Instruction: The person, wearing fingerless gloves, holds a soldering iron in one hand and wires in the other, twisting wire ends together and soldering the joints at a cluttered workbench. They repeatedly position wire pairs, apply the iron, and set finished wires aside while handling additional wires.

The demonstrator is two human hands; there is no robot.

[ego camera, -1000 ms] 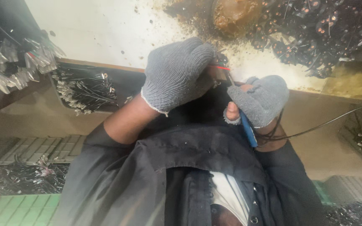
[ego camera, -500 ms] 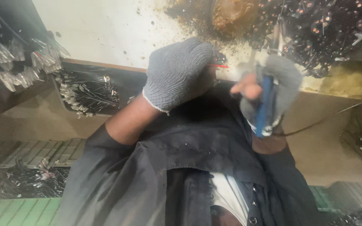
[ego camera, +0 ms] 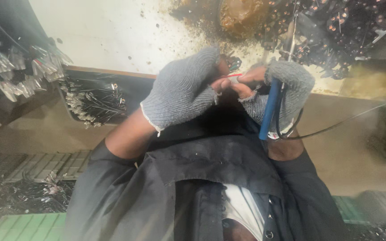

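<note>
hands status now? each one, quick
Left hand: closed, fingertips pinching a thin red wire.
Right hand: closed around a blue-handled tool, fingertips also on the red wire.

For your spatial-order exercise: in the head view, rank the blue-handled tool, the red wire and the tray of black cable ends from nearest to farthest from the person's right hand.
1. Blue-handled tool: gripped in the right hand.
2. Red wire: just beside it, pinched at the fingertips of both hands.
3. Tray of black cable ends: far across, past the left hand.

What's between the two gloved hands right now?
In the head view, a thin red wire spans the small gap between the left hand and right hand, pinched by bare fingertips. The right hand also holds a blue-handled tool.
</note>
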